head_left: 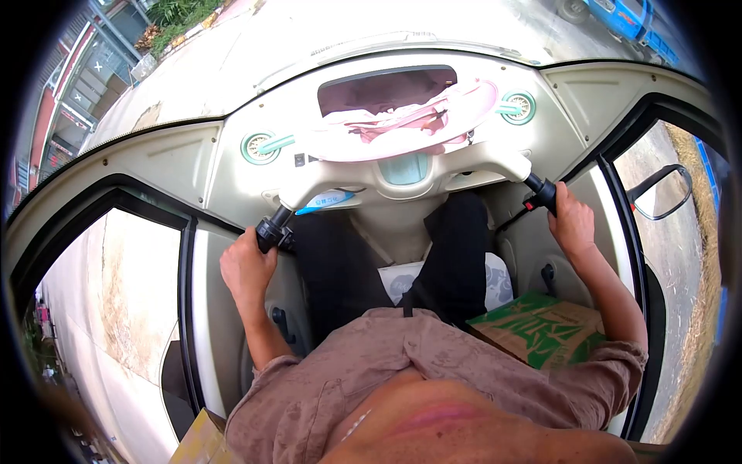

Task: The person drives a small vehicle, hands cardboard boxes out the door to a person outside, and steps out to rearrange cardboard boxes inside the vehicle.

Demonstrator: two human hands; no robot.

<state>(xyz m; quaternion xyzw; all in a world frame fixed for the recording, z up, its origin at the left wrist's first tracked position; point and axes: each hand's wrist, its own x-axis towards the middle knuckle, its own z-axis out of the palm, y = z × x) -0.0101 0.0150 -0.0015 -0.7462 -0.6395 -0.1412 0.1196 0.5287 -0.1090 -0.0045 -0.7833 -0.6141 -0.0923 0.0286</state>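
Both my hands are on the handlebar (402,172) of a small enclosed vehicle. My left hand (247,267) is wrapped round the black left grip (270,232), where a switch block sits. Round the right grip (546,193), which has a red switch beside it, my right hand (573,220) is closed. A small display (404,168) lies in the middle of the handlebar. Just beyond it, a pink cloth item (410,127), perhaps a bag or hat, rests on the dashboard in front of an open recess (386,89).
A green and brown cardboard box (539,329) stands by my right side. Round vents (518,107) flank the dashboard. Outside are a side mirror (665,191) at right, a blue vehicle (630,19) at the upper right, pale pavement (232,46) and buildings at left.
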